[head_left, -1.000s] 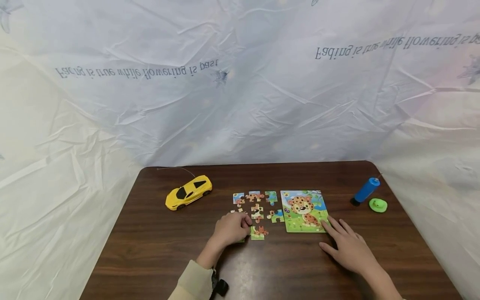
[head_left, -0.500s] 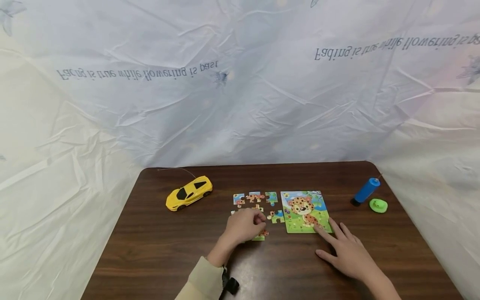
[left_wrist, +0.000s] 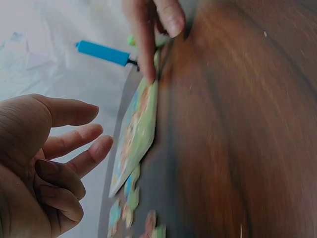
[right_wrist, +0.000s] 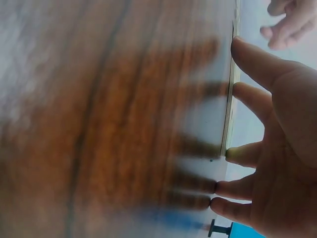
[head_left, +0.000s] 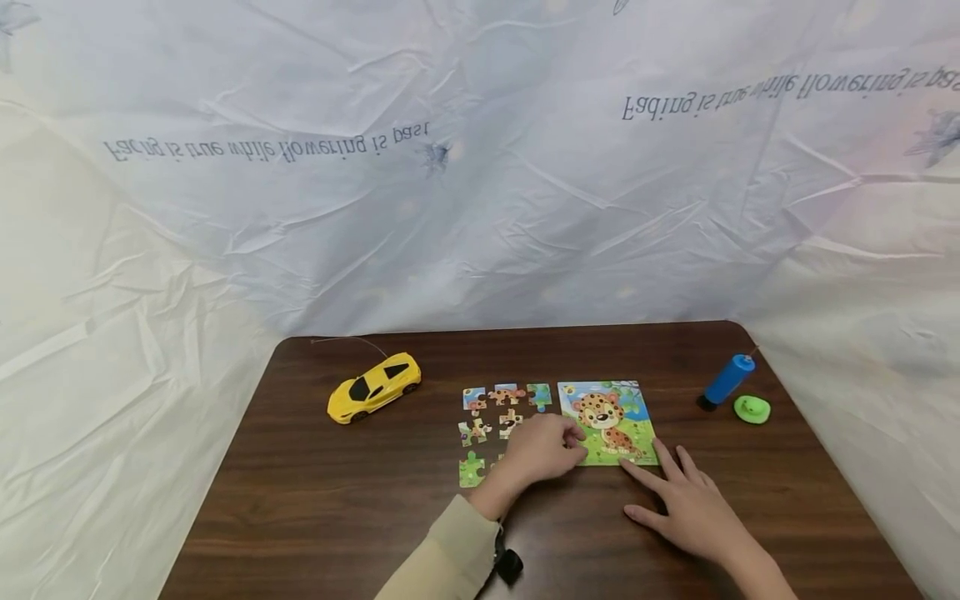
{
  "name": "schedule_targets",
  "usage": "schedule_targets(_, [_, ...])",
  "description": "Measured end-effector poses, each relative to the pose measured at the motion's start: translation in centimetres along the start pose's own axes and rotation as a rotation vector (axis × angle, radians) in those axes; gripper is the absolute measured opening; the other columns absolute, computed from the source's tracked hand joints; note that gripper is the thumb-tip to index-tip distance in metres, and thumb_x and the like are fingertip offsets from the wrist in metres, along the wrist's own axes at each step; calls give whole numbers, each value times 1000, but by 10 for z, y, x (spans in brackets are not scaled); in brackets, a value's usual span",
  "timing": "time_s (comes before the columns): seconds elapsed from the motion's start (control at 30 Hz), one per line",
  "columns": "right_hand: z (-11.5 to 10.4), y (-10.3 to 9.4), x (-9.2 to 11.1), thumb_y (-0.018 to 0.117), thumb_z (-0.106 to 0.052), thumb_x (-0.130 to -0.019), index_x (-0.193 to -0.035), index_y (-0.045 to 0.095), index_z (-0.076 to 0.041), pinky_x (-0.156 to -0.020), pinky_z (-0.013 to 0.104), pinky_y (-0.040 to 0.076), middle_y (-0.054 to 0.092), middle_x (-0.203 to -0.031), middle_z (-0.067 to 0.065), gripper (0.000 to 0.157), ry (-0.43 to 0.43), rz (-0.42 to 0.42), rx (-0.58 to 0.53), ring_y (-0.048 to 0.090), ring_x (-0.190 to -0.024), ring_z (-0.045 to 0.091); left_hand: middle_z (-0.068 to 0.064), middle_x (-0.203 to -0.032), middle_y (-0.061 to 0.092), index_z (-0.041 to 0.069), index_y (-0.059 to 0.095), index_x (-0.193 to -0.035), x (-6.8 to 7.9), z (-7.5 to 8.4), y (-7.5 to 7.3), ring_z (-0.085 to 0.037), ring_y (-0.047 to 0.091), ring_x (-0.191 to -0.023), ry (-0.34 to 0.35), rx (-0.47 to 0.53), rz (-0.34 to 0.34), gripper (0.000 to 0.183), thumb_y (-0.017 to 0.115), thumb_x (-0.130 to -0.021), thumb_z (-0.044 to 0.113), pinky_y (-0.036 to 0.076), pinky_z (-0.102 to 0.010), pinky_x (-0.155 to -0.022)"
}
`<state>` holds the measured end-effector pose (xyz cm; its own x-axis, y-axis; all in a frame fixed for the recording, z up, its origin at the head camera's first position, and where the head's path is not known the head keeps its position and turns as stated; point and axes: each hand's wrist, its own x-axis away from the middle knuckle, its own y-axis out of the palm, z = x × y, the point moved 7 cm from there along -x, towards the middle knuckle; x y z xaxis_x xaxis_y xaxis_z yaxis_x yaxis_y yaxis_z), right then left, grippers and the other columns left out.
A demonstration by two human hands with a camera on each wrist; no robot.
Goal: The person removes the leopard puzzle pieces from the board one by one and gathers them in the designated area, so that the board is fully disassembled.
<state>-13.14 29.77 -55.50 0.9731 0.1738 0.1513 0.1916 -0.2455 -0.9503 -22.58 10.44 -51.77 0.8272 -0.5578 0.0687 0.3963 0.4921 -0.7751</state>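
Observation:
A square picture board [head_left: 622,417] with a cartoon leopard lies flat on the dark wooden table. My left hand [head_left: 543,447] hovers by its left edge, partly over the loose puzzle pieces. In the left wrist view, nothing is between that hand's thumb and loosely extended fingers; two others are curled in. Spread out flat, my right hand [head_left: 693,504] touches the board's lower right edge with some fingertips, the rest on the table. Several jigsaw pieces, such as a green one [head_left: 471,472] and a spotted one [head_left: 507,395], lie apart left of the board. My left hand hides some.
A yellow toy car [head_left: 375,388] with a thin wire stands at the table's back left. Toward the right edge lie a blue cylinder [head_left: 729,381] with a black end and a green toy [head_left: 752,409]. A pale printed sheet [head_left: 480,208] hangs behind the table.
My left hand has moved right across the puzzle pieces to the board, uncovering pieces on the left. My right hand has shifted slightly left along the board's lower edge.

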Motion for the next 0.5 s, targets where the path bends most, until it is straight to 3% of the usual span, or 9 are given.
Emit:
schedule_targets(0.27, [-1,-3,0,65,-69,-91,-149,60,-32,-93,78,38,32,-160,32,69,1,3,-5,29,-138,67,22,-88,65,32,77,-114,-25,23,34,3,54,-67,-12,-108,-38,19,74,-96,38,44,-22,-60])
schedule_targets(0.5, [-1,-2,-1,67,-68,-90,-145,65,-23,-95,78,37,31,-161,32,71,8,-22,-12,27,-140,67,20,-89,67,34,77,-116,-42,34,55,1,54,-66,-12,-151,-54,20,73,-97,39,43,-21,-57])
